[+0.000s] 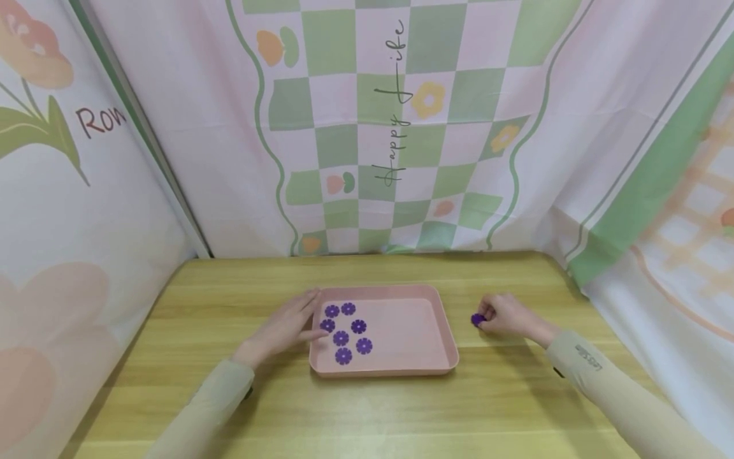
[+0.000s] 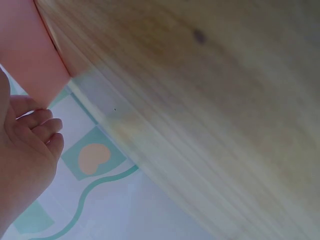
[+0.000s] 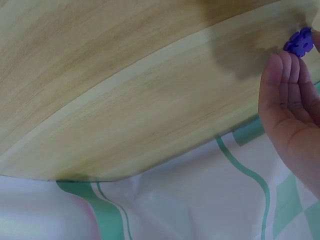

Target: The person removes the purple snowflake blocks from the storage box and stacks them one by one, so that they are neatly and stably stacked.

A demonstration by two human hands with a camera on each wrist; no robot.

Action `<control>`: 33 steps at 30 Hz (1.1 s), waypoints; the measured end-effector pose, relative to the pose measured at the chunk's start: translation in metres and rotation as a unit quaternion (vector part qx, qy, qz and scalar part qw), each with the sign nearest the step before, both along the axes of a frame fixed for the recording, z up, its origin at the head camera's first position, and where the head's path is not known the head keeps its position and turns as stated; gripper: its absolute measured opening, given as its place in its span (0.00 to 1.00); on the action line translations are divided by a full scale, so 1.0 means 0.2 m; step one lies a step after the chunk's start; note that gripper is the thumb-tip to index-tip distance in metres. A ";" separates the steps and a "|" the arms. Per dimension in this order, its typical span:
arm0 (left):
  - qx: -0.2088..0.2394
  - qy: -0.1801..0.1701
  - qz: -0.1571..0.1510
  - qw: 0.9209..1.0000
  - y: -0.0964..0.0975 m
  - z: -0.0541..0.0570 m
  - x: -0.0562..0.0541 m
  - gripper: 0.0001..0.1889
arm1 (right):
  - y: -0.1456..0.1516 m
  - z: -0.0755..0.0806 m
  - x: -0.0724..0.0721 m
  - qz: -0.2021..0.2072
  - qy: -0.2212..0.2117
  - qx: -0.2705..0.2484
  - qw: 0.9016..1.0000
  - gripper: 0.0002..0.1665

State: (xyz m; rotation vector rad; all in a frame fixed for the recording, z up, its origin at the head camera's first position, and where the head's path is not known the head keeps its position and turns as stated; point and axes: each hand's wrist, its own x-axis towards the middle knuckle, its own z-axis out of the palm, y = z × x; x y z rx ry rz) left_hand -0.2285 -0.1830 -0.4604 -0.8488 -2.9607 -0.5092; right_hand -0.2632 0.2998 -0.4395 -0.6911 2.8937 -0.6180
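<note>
A shallow pink tray (image 1: pixel 401 370) lies on the table with several purple snowflake-shaped plastic discs (image 1: pixel 343 356) flat in its left part. My left hand (image 1: pixel 283 326) rests at the tray's left edge, fingers stretched along the far left corner and thumb reaching over the rim above the discs. Its fingertips show right at the corner of the pink wall (image 2: pixel 32 65) in the left wrist view. To the right of the tray, my right hand (image 1: pixel 507 315) pinches one purple snowflake disc (image 3: pixel 300 42) between thumb and fingers, close over the table.
The wooden table (image 1: pixel 373 414) ends at a hanging curtain (image 1: pixel 378 127) with green checks at the back. More printed fabric hangs along the left (image 1: pixel 86 255) and right (image 1: pixel 688 223) sides. Bare wood shows between the tray and my right hand.
</note>
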 end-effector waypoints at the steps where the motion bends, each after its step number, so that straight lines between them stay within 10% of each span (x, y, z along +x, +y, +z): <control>1: 0.001 0.001 -0.001 1.000 0.00 0.00 0.00 0.48 | 0.00 0.00 0.00 0.000 0.000 -0.001 1.000 0.11; 33: 0.006 0.006 -0.004 1.000 0.00 0.01 0.01 0.46 | 0.00 0.02 0.01 0.007 0.000 0.013 1.000 0.11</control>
